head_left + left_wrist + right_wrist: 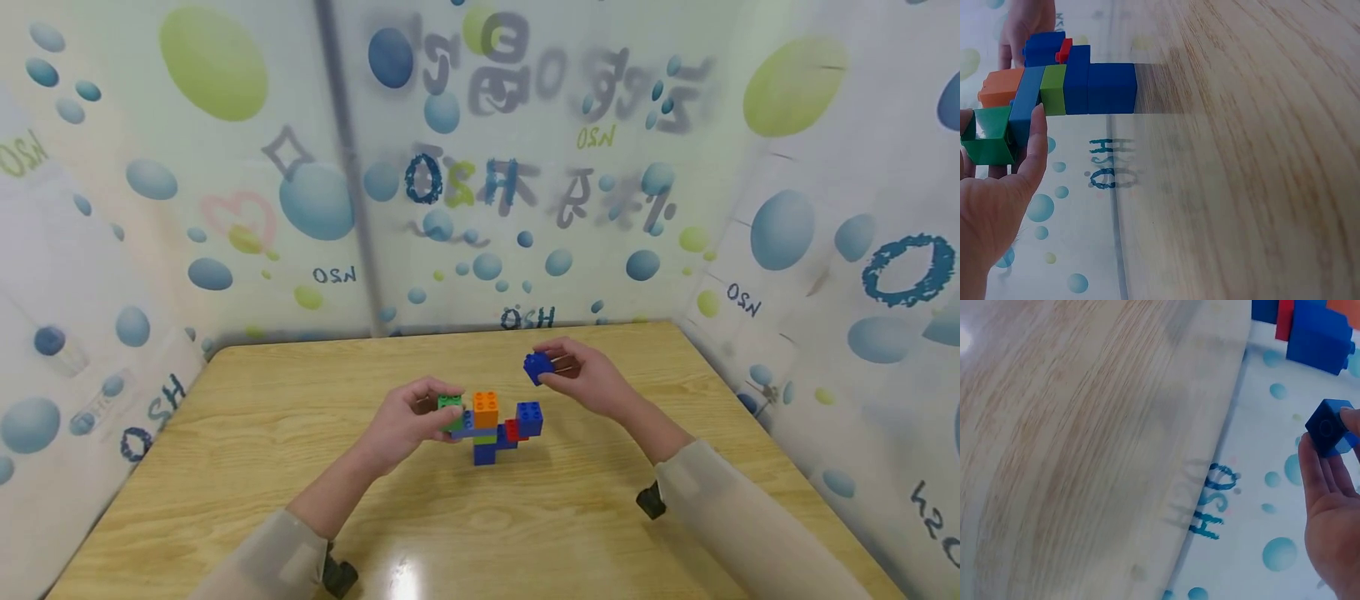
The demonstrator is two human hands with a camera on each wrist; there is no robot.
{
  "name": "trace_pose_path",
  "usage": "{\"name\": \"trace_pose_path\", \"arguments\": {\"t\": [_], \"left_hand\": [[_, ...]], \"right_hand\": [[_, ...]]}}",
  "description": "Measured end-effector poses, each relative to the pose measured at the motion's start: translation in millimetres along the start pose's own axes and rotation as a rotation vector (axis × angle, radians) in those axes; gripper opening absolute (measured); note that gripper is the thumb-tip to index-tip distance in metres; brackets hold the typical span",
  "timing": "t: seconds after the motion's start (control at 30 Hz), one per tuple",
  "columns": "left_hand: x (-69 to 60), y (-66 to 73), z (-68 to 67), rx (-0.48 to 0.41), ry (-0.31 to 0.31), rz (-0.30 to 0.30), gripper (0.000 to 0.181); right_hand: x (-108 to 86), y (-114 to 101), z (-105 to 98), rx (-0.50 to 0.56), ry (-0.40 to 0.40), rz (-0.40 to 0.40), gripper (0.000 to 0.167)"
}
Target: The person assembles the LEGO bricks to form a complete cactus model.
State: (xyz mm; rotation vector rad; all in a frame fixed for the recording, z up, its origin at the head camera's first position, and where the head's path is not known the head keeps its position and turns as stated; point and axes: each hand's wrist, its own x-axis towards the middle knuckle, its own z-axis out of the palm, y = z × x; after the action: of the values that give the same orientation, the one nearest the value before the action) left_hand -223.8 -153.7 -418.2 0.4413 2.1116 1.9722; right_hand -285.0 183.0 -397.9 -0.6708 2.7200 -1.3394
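Observation:
A structure of joined toy building bricks stands on the table, with a blue brick (484,454) at its foot and a lime green brick (486,439) above it. Across that lies a long blue brick (1027,106), bearing an orange brick (486,410) and a green brick (988,134). On the right side, a red brick (513,430) adjoins a raised blue brick (529,418). My left hand (405,427) grips the structure at its green end, thumb and fingers on either side. Held in the air by my right hand (592,382) is a separate small blue brick (1329,427), apart from the structure.
The wooden table (300,383) has its far edge against a patterned curtain (465,275) with bubbles and lettering. More patterned sheeting (810,250) borders the right side. Small dark devices sit under both wrists, the right one (651,500) just above the tabletop.

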Motion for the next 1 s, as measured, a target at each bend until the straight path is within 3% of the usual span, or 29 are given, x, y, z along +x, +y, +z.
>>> {"name": "trace_pose_path", "arguments": {"t": [0.33,0.7,1.0], "left_hand": [[0.8,0.9,1.9,-0.003,0.005,0.000,0.031],[0.5,-0.7,0.1,0.000,0.017,-0.019,0.031],[1.0,-1.4,-1.0,0.002,0.009,-0.019,0.033]], "right_hand": [[-9.8,-31,5,0.179,-0.038,-0.044,0.041],[-11.0,-55,26,0.239,-0.100,-0.164,0.039],[-9.2,-61,34,0.239,-0.086,-0.199,0.037]]}}
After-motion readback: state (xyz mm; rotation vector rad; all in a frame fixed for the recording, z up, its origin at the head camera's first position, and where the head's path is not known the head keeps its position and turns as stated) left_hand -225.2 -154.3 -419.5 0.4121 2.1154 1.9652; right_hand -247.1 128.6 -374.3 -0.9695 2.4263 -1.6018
